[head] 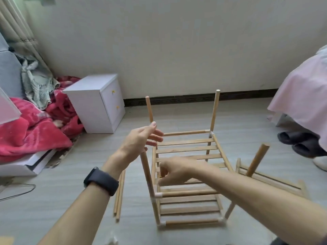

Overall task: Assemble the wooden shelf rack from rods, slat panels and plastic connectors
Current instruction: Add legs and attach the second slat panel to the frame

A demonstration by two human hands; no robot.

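Hovering the nearer left hand (pixel 139 140), fingers straight and apart, right at the near-vertical rear-left rod (pixel 149 110) of the floor-standing rack (pixel 189 193), while keeping the blurred right hand (pixel 175 172), grip impossible to tell, over the upper slat panel (pixel 187 149).

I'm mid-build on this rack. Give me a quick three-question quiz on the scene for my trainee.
1. True or false: two loose rods lie on the floor to the left of the rack.
2. Which wrist wears the black watch? A) left B) right
3. Fill in: the spare slat panel lies on the floor on the rack's ___ side.
Key: 1 true; 2 A; 3 right.
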